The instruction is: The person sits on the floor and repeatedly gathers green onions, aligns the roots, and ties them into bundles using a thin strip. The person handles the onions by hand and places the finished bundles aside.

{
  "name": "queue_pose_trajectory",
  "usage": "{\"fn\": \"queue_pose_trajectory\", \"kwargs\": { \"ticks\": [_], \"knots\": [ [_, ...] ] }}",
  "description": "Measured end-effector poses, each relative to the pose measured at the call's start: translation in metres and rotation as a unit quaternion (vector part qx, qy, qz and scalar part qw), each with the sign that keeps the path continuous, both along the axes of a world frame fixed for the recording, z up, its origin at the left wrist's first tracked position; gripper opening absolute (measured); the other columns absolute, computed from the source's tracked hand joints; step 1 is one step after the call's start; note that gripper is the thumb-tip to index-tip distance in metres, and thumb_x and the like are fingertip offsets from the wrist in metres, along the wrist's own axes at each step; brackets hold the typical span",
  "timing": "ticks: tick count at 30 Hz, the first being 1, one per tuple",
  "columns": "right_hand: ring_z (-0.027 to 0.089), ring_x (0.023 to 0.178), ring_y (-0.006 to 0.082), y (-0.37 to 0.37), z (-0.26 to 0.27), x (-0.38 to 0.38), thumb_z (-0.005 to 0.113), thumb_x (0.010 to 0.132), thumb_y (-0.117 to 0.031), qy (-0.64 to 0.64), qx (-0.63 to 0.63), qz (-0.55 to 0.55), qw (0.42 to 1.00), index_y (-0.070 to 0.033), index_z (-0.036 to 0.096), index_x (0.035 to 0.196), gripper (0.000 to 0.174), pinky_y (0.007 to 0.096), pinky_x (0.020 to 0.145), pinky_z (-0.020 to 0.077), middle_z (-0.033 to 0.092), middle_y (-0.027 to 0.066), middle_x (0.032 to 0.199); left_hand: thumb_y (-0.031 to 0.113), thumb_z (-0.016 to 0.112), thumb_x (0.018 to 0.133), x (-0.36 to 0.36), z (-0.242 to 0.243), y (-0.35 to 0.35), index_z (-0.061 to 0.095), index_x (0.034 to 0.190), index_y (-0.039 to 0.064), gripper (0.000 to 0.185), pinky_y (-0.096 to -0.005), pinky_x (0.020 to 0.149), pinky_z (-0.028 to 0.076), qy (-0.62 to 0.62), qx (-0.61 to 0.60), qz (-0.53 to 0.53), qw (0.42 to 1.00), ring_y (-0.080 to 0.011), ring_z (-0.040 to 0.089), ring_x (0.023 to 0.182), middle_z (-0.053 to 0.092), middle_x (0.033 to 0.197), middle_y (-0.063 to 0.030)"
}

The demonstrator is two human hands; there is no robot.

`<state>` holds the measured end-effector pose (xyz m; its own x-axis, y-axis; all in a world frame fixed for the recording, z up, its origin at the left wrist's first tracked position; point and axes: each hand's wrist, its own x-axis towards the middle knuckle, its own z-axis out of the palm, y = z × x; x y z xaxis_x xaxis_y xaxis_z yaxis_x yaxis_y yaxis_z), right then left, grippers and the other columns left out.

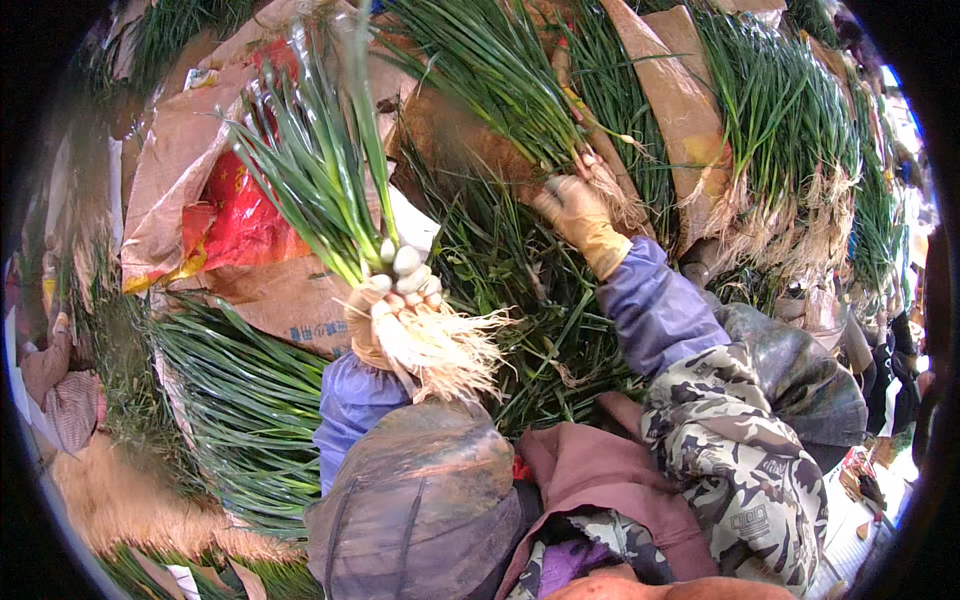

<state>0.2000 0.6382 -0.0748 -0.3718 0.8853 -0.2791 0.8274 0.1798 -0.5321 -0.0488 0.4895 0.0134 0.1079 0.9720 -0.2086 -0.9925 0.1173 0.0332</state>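
Observation:
My left hand (364, 327), in a tan glove, is closed around a bunch of spring onions (330, 180). Their white bulbs (409, 271) and pale stringy roots (442, 352) point toward me, while the green leaves spread up and away. My right hand (579, 219), in the same kind of glove, is at the root end of another pile of spring onions (495, 82). Its fingers are curled and blurred, and whether they hold a stalk cannot be told. Loose green leaves (525, 300) cover the ground between my hands.
More spring onions (247, 405) lie left of my left knee (420, 480). Brown sacking (187, 150) with a red printed part (240, 210) lies at upper left. Rooted bunches (795, 112) are heaped at right beyond a cardboard strip (675, 97). Another person's arm (49, 367) shows at far left.

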Motion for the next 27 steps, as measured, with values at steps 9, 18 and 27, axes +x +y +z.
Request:
{"fn": "queue_pose_trajectory", "kwargs": {
  "ticks": [9,18,27],
  "knots": [
    [0.060,0.078,0.0287,-0.010,0.006,-0.025,0.053,0.078,-0.024,-0.114,0.130,0.005,0.985,-0.005,0.059,0.086,0.022,0.0395,0.068,0.0497,0.060,0.0135,0.086,0.006,0.058,0.076,0.025,-0.043,-0.008,0.047,0.118,0.003,0.043,-0.0372,0.078,0.049,0.059,-0.121,-0.093,0.987,-0.0204,0.057,0.085,0.057,0.108,-0.0144],
    [0.056,0.069,0.0163,-0.079,0.043,-0.042,0.065,0.080,-0.014,0.423,-0.320,0.012,0.848,0.001,0.056,0.077,0.018,0.0309,0.064,0.0463,0.059,0.0057,0.077,0.005,0.053,0.078,0.036,-0.066,-0.009,0.056,0.101,0.002,0.023,-0.0373,0.057,0.055,0.108,-0.197,-0.154,0.962,-0.0271,0.062,0.058,0.062,0.070,-0.0170],
    [0.044,0.054,0.0053,-0.044,-0.001,-0.077,0.056,0.088,-0.016,0.433,-0.421,-0.147,0.783,-0.005,0.053,0.094,0.013,0.0188,0.047,0.0375,0.052,-0.0019,0.070,0.001,0.057,0.073,0.044,-0.055,0.005,0.056,0.100,0.001,0.027,-0.0376,0.074,0.051,0.128,-0.216,-0.099,0.963,-0.0245,0.060,0.081,0.060,0.095,-0.0157]
  ]
}}
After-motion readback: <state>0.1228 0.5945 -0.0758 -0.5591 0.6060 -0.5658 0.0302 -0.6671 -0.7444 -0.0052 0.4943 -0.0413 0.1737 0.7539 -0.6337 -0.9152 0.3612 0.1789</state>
